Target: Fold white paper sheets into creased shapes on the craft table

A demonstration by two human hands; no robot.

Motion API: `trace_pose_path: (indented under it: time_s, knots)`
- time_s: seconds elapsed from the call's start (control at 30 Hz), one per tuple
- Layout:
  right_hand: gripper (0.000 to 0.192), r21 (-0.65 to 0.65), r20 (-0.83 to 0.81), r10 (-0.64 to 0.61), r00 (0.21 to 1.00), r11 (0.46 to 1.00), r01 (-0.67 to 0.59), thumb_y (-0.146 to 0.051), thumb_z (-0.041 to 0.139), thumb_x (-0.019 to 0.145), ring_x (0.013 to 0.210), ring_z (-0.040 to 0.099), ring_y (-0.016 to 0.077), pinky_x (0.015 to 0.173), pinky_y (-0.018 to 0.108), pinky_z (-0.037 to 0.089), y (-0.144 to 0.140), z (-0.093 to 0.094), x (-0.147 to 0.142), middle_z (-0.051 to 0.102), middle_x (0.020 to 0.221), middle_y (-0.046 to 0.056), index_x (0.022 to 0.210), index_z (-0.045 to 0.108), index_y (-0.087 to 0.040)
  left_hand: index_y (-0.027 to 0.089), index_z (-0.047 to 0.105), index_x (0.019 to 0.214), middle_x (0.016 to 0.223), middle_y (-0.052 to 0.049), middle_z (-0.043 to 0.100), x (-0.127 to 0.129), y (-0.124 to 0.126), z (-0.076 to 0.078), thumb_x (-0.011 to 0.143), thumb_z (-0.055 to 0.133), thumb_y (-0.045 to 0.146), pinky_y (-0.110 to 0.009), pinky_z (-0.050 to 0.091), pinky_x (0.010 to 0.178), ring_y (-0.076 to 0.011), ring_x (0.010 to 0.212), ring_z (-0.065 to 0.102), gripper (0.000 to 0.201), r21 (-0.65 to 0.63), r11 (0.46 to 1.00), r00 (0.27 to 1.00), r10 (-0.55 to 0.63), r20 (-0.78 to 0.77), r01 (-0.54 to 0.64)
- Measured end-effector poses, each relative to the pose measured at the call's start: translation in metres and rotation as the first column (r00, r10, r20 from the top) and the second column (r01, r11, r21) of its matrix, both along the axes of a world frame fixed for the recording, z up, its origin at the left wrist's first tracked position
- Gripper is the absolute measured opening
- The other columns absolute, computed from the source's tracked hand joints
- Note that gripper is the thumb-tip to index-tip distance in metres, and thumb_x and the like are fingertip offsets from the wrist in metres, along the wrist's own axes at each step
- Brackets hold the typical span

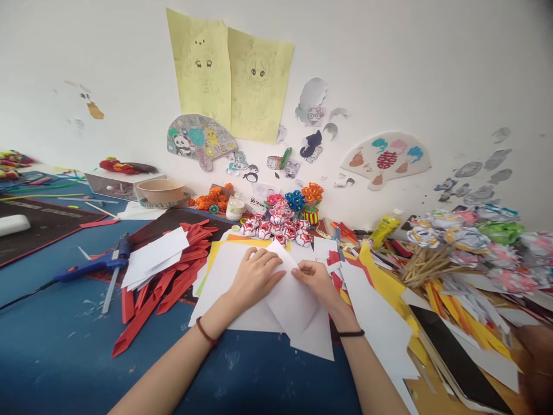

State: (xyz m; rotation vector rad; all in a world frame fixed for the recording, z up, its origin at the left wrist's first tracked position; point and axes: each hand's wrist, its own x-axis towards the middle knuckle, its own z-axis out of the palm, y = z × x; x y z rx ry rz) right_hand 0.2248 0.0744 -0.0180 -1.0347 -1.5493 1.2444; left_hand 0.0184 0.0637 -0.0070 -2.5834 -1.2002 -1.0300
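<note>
Blue glue gun (93,269) on the table (52,346), then red strips (166,294) partly beneath white cards (156,252), then left hand (256,274), bent fingers together, grip unclear, at the left edge of a white sheet (296,297) over larger white paper (218,274), then right hand (318,282) pinching its right edge.

Arms (184,363) are stretched forward; the right hand (317,282) is pinched, the left hand (256,275) bent palm-down, its grip hard to tell.
</note>
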Motion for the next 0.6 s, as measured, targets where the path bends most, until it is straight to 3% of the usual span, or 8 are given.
trace_pose_path:
  time_s: [0.13, 0.23, 0.33, 0.4, 0.47, 0.53, 0.6]
  knots:
    - [0.028, 0.08, -0.051, -0.067, 0.996, 0.994, 0.071, -0.044, 0.075, 0.071, 0.069, 0.053, 0.0153, 0.065, 0.027, 0.041, 0.0, 0.001, -0.002, 0.061, 0.073, 0.001, 0.071, 0.065, -0.018, 0.021, 0.06, 0.113, 0.105, -0.009, 0.068, 0.01, -0.003, -0.005, 0.092, 0.05, 0.042, -0.042, 0.032, 0.091, -0.0235, 0.095, 0.059, 0.032, -0.09, 0.993, 0.994, -0.064, 0.085, 0.072]
    - [0.025, 0.108, -0.109, -0.112, 0.988, 0.986, 0.124, -0.04, 0.079, 0.068, 0.073, 0.054, 0.0176, 0.068, 0.029, 0.043, 0.0, 0.001, -0.004, 0.063, 0.076, 0.002, 0.074, 0.068, -0.018, 0.021, 0.066, 0.103, 0.091, -0.008, 0.071, 0.014, -0.002, -0.01, 0.092, 0.049, 0.039, -0.041, 0.034, 0.087, -0.0217, 0.081, 0.06, 0.027, -0.146, 0.987, 0.983, -0.046, 0.177, 0.072]
    - [0.024, 0.113, -0.177, -0.204, 0.963, 0.967, 0.226, -0.04, 0.077, 0.071, 0.07, 0.052, 0.0169, 0.065, 0.029, 0.042, 0.001, 0.002, -0.002, 0.061, 0.076, 0.003, 0.076, 0.067, -0.019, 0.021, 0.069, 0.094, 0.086, -0.007, 0.072, 0.012, -0.002, -0.007, 0.09, 0.052, 0.041, -0.039, 0.037, 0.084, -0.0216, 0.077, 0.058, 0.026, -0.233, 0.968, 0.931, -0.001, 0.366, 0.092]
    - [0.024, 0.122, -0.204, -0.245, 0.948, 0.954, 0.273, -0.042, 0.07, 0.077, 0.065, 0.048, 0.0148, 0.06, 0.028, 0.039, 0.002, 0.004, -0.001, 0.056, 0.071, 0.002, 0.075, 0.065, -0.019, 0.02, 0.069, 0.09, 0.087, -0.006, 0.071, 0.009, -0.003, -0.001, 0.089, 0.053, 0.042, -0.036, 0.04, 0.08, -0.0217, 0.08, 0.059, 0.027, -0.335, 0.924, 0.851, 0.023, 0.525, 0.182]
    - [0.029, 0.108, -0.209, -0.232, 0.95, 0.96, 0.259, -0.047, 0.062, 0.083, 0.062, 0.045, 0.0136, 0.056, 0.028, 0.038, 0.001, 0.006, -0.001, 0.053, 0.069, 0.001, 0.077, 0.064, -0.018, 0.018, 0.068, 0.086, 0.083, -0.006, 0.07, 0.007, -0.003, 0.004, 0.09, 0.049, 0.044, -0.031, 0.042, 0.071, -0.0203, 0.075, 0.059, 0.032, -0.445, 0.84, 0.779, 0.043, 0.625, 0.311]
    - [0.036, 0.063, -0.169, -0.15, 0.974, 0.985, 0.163, -0.052, 0.054, 0.087, 0.06, 0.045, 0.0133, 0.056, 0.027, 0.038, -0.002, 0.007, -0.002, 0.052, 0.069, 0.002, 0.079, 0.063, -0.018, 0.016, 0.066, 0.083, 0.075, -0.005, 0.067, 0.006, -0.002, 0.005, 0.089, 0.047, 0.046, -0.026, 0.04, 0.059, -0.0178, 0.065, 0.058, 0.036, -0.544, 0.731, 0.756, 0.058, 0.652, 0.413]
    - [0.039, 0.015, -0.087, -0.034, 0.996, 0.999, 0.036, -0.054, 0.053, 0.087, 0.059, 0.044, 0.0126, 0.054, 0.026, 0.037, -0.003, 0.005, -0.004, 0.05, 0.067, 0.0, 0.074, 0.06, -0.018, 0.015, 0.066, 0.08, 0.069, -0.004, 0.065, 0.006, 0.0, 0.003, 0.087, 0.049, 0.045, -0.024, 0.037, 0.054, -0.0159, 0.06, 0.055, 0.035, -0.6, 0.667, 0.771, 0.06, 0.634, 0.442]
